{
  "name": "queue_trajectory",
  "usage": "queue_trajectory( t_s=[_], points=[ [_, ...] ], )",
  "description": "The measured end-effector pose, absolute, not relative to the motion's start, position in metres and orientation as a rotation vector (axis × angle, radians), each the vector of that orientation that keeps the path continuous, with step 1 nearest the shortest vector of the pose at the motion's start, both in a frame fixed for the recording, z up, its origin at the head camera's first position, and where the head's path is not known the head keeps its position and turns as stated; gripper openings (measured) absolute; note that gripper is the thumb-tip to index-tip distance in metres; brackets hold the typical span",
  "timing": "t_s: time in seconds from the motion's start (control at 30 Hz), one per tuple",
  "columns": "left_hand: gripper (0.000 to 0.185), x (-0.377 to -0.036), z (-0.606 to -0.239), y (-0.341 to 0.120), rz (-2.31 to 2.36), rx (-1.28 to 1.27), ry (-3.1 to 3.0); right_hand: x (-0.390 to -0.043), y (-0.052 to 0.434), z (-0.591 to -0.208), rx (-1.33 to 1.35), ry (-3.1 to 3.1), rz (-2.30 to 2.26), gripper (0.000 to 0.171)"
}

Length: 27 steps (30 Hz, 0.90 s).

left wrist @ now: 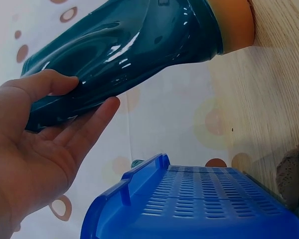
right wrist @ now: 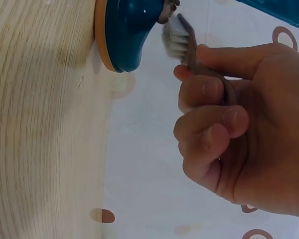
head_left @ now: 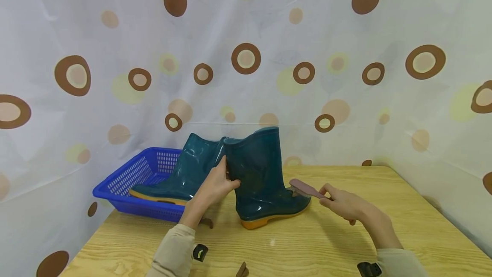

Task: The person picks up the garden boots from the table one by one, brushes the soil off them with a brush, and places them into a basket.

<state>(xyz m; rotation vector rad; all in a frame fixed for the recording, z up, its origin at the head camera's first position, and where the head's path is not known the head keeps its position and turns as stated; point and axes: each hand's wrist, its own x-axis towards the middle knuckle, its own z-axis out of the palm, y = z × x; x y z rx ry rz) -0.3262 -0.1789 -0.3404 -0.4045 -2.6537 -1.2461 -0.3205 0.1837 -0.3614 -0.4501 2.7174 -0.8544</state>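
A dark teal rubber boot point(head_left: 255, 174) with an orange sole stands upright on the wooden table. My left hand point(head_left: 217, 181) grips the back of its shaft, thumb on one side and fingers on the other, as the left wrist view also shows. In my right hand point(head_left: 347, 204) is a brush point(head_left: 307, 189) with a mauve handle, fingers curled round it. Its pale bristles point(right wrist: 177, 44) face the boot's instep, close to a brown clump point(right wrist: 168, 10) stuck there. The toe of the boot points right, toward the brush.
At the left, a blue perforated basket point(head_left: 130, 202) holds a second teal boot point(head_left: 196, 166) leaning over its rim. Brown bits lie on the table point(head_left: 307, 247): one piece point(head_left: 242, 269) near the front edge, another point(head_left: 207, 223) beside the basket. A dotted curtain point(head_left: 246, 20) hangs behind.
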Motion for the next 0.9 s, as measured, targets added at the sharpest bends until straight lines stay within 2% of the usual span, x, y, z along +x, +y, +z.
queue_trajectory(
  t_s=[0.47, 0.9],
  points=[
    [0.078, -0.327, -0.34, -0.179, -1.257, -0.414, -2.66, -0.322, 0.178, -0.356, -0.585, 2.615, -0.988, 0.039],
    [0.074, -0.327, -0.341, -0.179, -1.248, -0.452, -2.648, -0.318, 0.174, -0.36, -0.445, 2.683, -0.901, 0.033]
  ],
)
